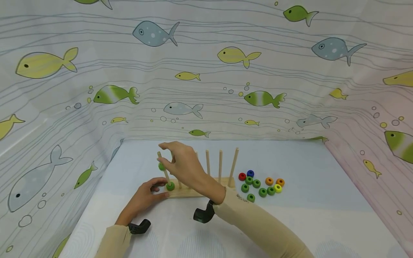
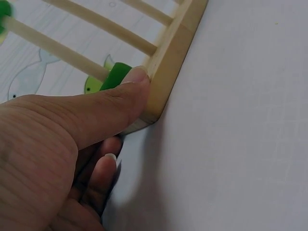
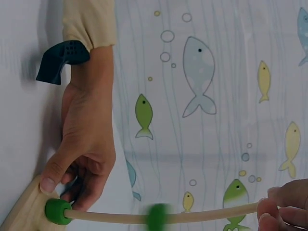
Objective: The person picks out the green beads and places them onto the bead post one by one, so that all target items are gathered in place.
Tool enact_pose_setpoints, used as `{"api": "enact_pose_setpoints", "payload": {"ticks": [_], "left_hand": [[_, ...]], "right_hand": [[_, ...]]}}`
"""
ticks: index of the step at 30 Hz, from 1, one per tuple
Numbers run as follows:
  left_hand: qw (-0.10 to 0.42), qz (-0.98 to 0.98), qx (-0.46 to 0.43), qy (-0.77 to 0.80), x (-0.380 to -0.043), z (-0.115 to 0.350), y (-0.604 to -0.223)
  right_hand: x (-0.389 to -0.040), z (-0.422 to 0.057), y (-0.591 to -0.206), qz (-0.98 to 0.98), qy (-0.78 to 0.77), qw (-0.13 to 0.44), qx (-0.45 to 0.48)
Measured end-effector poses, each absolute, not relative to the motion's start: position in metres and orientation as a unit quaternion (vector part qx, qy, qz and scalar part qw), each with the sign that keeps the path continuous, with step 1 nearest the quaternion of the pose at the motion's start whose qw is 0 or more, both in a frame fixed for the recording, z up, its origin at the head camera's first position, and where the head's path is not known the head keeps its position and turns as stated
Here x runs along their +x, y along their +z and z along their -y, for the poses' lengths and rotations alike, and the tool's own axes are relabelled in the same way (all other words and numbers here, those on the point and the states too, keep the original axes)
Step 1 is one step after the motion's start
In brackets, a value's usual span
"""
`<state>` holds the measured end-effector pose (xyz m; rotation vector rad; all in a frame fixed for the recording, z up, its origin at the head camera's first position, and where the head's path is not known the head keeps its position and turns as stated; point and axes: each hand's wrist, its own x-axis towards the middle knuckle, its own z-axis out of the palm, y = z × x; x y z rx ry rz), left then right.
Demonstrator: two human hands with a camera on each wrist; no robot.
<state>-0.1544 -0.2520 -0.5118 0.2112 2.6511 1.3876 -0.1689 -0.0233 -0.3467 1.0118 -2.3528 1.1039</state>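
A wooden peg stand [image 1: 185,194] with several upright pegs lies before me. My left hand [image 1: 146,195] holds its left end, thumb [image 2: 127,98] against the wood beside a green bead [image 3: 57,211] at the foot of the leftmost peg. Partway up that peg is a second green bead [image 1: 161,166], blurred in the right wrist view and clear of the fingers there. Around the peg's top, my right hand [image 1: 185,163] has thumb and forefinger spread apart, with no bead between them. Its forearm and hand hide part of the stand's middle.
Right of the stand lie loose beads: several green ones [image 1: 256,184], a red [image 1: 242,176], a blue [image 1: 250,173], two orange [image 1: 269,181] and a yellow [image 1: 278,188]. A fish-patterned sheet [image 1: 206,96] rises behind and at both sides of the table.
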Motion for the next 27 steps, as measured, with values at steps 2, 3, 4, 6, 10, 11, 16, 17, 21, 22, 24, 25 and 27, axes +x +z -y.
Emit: {"api": "enact_pose_setpoints", "payload": {"ticks": [2,3,4,6,10,11,16,17,21,22,24,25,27], "left_hand": [[0.072,-0.882,0.067,0.461,-0.154,0.251,-0.511],[0.073,-0.882,0.065,0.462,-0.154,0.251,-0.511],[0.073,-0.881,0.066,0.463,-0.154,0.251,-0.511],[0.072,-0.881,0.066,0.464,-0.154,0.251,-0.511],[0.073,-0.881,0.067,0.463,-0.154,0.251,-0.511],[0.072,-0.883,0.066,0.46,-0.155,0.251,-0.511],[0.069,-0.888,0.069,0.448,-0.157,0.253,-0.514],[0.068,-0.889,0.069,0.448,-0.157,0.253,-0.515],[0.062,-0.89,0.074,0.446,-0.158,0.254,-0.516],[0.062,-0.89,0.075,0.446,-0.158,0.254,-0.516],[0.063,-0.889,0.076,0.446,-0.158,0.254,-0.517],[0.064,-0.889,0.074,0.447,-0.158,0.253,-0.517],[0.066,-0.888,0.073,0.45,-0.158,0.253,-0.516]], "right_hand": [[-0.168,0.021,-0.347,0.822,0.399,0.181,0.365],[-0.167,0.02,-0.347,0.816,0.404,0.183,0.37],[-0.167,0.019,-0.348,0.811,0.409,0.186,0.375],[-0.165,0.015,-0.35,0.801,0.419,0.187,0.385],[-0.16,0.006,-0.355,0.79,0.421,0.186,0.406],[-0.159,0.004,-0.357,0.79,0.419,0.185,0.408],[-0.155,-0.008,-0.364,0.798,0.41,0.175,0.407],[-0.154,-0.011,-0.365,0.798,0.411,0.171,0.405],[-0.153,-0.019,-0.371,0.803,0.411,0.157,0.402],[-0.152,-0.021,-0.373,0.804,0.411,0.155,0.402],[-0.152,-0.026,-0.377,0.805,0.409,0.152,0.402],[-0.151,-0.028,-0.379,0.806,0.407,0.151,0.401],[-0.151,-0.033,-0.383,0.81,0.405,0.15,0.398]]}}
